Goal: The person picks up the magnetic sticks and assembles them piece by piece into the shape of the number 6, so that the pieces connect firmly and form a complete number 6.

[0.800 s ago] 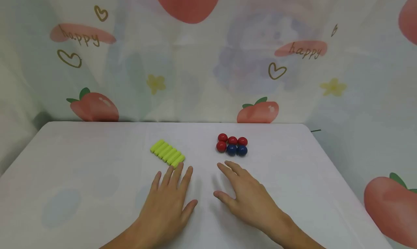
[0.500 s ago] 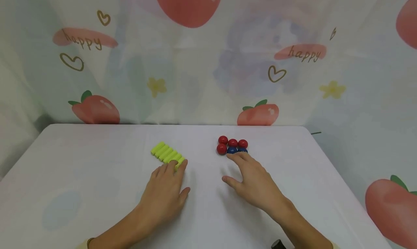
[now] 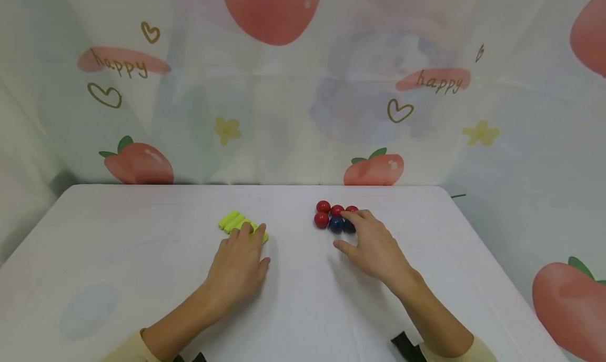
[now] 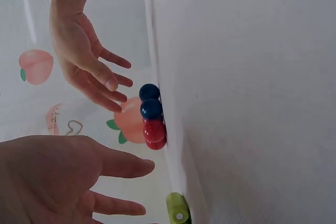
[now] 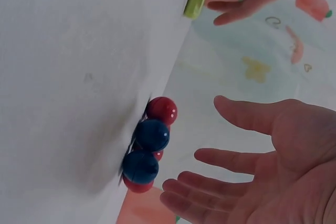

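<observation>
My left hand (image 3: 239,264) reaches over the near end of a row of yellow-green sticks (image 3: 230,220), its fingers spread and covering part of the row. In the left wrist view a short green stick (image 4: 177,207) shows just past that hand's fingers. Farther right, my right hand (image 3: 376,246) hovers above a cluster of shiny balls, thumb apart from the bent fingers and nothing between them. Red balls (image 3: 321,220) make up the back and left of the cluster. Dark blue balls (image 3: 336,224) sit in front, one partly hidden by the right hand. The right wrist view shows the balls (image 5: 152,135) beyond its fingertips.
A white-covered table (image 3: 142,272) spreads beneath both hands. Behind it hangs a printed curtain (image 3: 284,104) with peaches, hearts and "happy" lettering. Black straps (image 3: 407,346) show near the sleeves.
Both hands have moved forward, the left over the green sticks and the right over the balls, also shifting rightward. Sleeves and black straps have come into view. Sticks and balls stay in place.
</observation>
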`<action>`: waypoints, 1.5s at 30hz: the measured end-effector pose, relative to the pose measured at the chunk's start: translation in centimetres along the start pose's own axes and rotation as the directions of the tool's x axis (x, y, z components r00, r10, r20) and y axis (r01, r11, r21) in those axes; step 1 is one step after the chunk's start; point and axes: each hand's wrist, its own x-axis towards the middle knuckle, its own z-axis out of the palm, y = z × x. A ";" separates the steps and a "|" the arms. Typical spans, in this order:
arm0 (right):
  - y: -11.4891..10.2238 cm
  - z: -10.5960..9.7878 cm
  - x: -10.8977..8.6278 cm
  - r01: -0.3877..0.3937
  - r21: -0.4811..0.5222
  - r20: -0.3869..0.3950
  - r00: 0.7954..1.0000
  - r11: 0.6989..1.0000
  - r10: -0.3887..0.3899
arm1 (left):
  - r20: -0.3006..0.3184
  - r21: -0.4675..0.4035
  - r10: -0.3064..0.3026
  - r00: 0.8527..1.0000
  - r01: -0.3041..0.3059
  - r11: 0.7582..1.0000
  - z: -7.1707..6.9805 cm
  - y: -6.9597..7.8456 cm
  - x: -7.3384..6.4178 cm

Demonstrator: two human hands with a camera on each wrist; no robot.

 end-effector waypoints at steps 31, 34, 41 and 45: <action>3.3 0.9 2.9 -0.113 0.040 0.039 0.993 0.993 0.111 | 0.052 -0.072 -0.027 0.998 0.030 0.997 0.6 -1.1 1.9; 3.3 0.8 3.0 -0.114 0.040 0.050 0.992 0.993 0.112 | 0.065 -0.064 -0.022 0.998 0.026 0.998 0.6 -1.1 1.9; 3.5 0.3 2.8 -0.113 0.042 0.093 0.990 0.993 0.109 | 0.090 -0.048 -0.010 0.996 0.014 0.999 0.6 -1.0 2.0; 3.2 0.1 2.6 -0.120 0.046 0.130 0.985 0.992 0.113 | 0.097 -0.056 -0.007 0.995 0.012 0.998 0.4 -0.9 2.0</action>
